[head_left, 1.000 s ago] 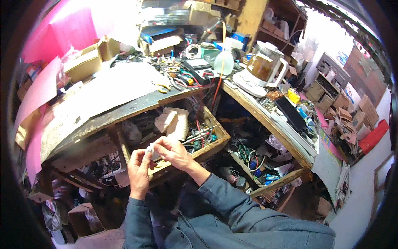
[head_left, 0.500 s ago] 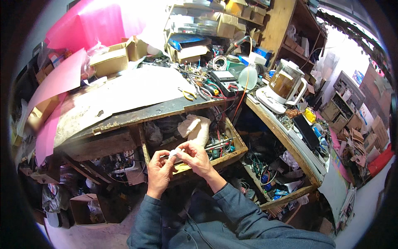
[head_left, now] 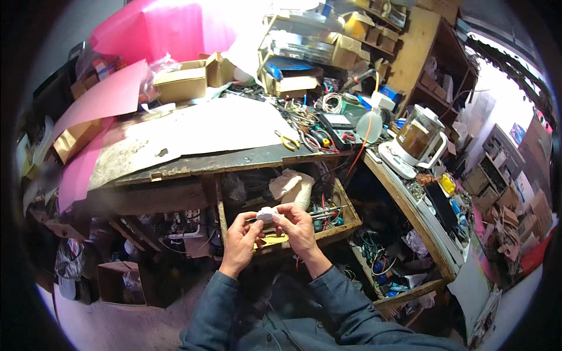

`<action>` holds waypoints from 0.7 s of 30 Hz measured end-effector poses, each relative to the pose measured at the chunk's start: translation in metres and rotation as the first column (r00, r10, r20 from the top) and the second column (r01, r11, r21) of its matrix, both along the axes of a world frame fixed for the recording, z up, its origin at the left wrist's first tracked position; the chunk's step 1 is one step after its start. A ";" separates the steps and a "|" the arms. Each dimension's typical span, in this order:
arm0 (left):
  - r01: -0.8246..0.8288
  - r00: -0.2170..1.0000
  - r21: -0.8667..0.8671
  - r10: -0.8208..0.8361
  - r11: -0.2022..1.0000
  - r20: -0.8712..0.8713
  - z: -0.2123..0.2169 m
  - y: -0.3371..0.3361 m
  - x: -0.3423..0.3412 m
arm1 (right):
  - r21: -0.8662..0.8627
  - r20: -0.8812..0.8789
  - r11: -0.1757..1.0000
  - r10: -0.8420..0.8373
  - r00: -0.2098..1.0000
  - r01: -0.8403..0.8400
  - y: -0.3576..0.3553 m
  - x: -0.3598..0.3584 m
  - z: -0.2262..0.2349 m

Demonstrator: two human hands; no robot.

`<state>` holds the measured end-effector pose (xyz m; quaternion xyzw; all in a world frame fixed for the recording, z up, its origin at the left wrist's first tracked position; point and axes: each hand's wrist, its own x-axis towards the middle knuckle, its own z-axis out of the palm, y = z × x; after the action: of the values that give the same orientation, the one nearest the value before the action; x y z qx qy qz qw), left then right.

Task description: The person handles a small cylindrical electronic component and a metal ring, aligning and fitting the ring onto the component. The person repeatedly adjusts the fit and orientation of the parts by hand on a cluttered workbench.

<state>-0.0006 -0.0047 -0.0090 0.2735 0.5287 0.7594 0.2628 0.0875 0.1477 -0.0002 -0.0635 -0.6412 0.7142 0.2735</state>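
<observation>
I see a small white part (head_left: pixel 266 214) against blue-grey sleeves (head_left: pixel 328 298). Behind it, pink sheets (head_left: pixel 111 93) — bright, almost magenta — brown cardboard boxes (head_left: pixel 181 82), a yellow-handled pliers (head_left: pixel 288 140), and a white kettle (head_left: pixel 417 140) holding amber-brown liquid — the wooden drawer (head_left: pixel 342 225) is tan.

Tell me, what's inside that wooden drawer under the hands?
The open wooden drawer holds a crumpled cloth, a pale tube, loose tools and a yellow scrap. Both hands, left and right, pinching a small white part, cover its middle.
</observation>
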 end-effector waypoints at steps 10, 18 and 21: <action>-0.022 1.000 0.114 0.021 0.993 0.008 -0.004 0.001 -0.001 | 0.031 -0.098 0.999 0.041 0.994 -0.038 -0.007 -0.001 0.000; -0.090 0.995 0.122 0.095 0.988 -0.035 -0.003 -0.001 -0.002 | 0.053 -0.070 0.995 0.090 0.993 -0.087 -0.009 -0.003 -0.001; -0.092 0.996 0.141 0.093 0.986 -0.005 -0.007 0.001 0.000 | 0.099 -0.084 0.991 0.094 0.992 -0.086 -0.004 -0.004 -0.010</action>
<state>-0.0004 -0.0041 -0.0159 0.2709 0.4875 0.8045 0.2044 0.0836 0.1440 -0.0100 0.0104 -0.6639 0.6965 0.2720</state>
